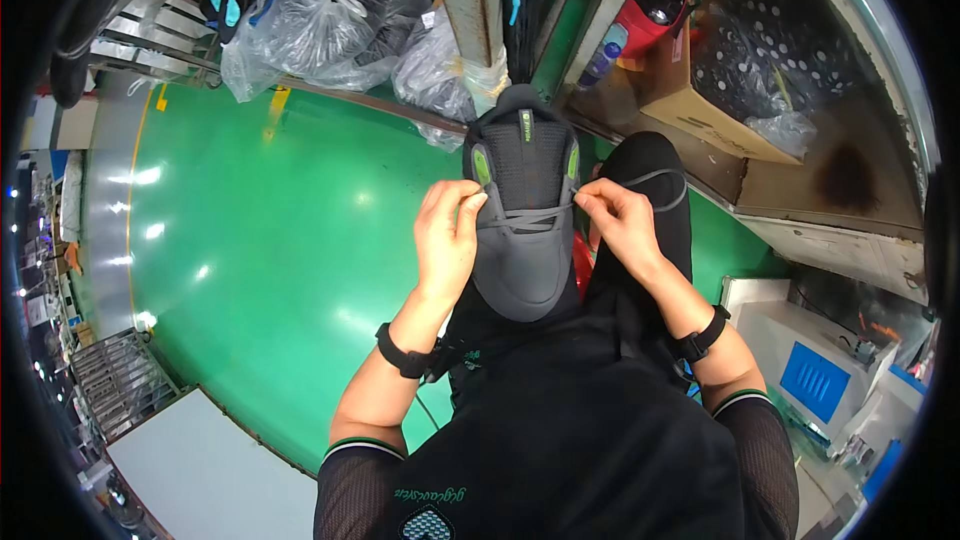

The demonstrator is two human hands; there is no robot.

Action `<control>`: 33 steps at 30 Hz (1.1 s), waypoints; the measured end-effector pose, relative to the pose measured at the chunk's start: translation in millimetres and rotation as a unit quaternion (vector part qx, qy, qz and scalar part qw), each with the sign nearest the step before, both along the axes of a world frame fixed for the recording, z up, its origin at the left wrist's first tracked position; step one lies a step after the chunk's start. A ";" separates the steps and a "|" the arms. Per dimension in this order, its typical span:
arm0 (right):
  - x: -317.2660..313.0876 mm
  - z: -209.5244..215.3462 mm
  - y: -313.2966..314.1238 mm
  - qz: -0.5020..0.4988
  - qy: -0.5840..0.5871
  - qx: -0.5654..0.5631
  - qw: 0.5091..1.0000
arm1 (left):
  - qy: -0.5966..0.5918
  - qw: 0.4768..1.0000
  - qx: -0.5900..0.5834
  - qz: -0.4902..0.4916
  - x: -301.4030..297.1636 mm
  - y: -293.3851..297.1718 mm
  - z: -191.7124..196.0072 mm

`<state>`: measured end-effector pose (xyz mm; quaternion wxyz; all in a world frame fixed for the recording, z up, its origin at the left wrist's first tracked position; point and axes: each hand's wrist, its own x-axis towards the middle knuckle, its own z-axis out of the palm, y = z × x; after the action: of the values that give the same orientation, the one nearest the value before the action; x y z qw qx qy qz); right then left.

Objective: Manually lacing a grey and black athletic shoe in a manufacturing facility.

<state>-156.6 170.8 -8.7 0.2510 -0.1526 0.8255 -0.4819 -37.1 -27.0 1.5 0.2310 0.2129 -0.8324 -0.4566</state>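
From my remote post I see a grey shoe (522, 275) at the lap, toe toward the body. The lace (530, 213), trailing over the right knee (642, 151), could snag there, I judge, or draw uneven if one side is tugged harder. Left hand (447, 232) and right hand (622, 225) pinch closed at opposite edges, apparently on lace.

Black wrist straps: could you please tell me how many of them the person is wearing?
2. One black wrist strap is around the left wrist; the other strap is around the right wrist. Neither strap shows its underside.
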 end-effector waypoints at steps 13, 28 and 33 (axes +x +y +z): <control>-32.6 37.3 -28.9 0.277 0.321 0.184 0.887 | -0.075 0.984 -0.164 -0.002 11.5 4.0 29.7; -83.7 54.1 -30.2 0.462 0.553 0.022 0.693 | -0.233 0.920 -0.264 -0.171 -35.8 -16.1 49.8; -96.0 44.4 -51.3 0.607 0.484 0.045 0.628 | -0.082 0.798 -0.448 -0.394 -65.9 -58.2 60.5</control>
<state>-252.6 119.5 35.8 0.0573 -0.8195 0.5689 -0.0394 -103.0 -85.2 61.9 0.0322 -0.2240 -0.9719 -0.0650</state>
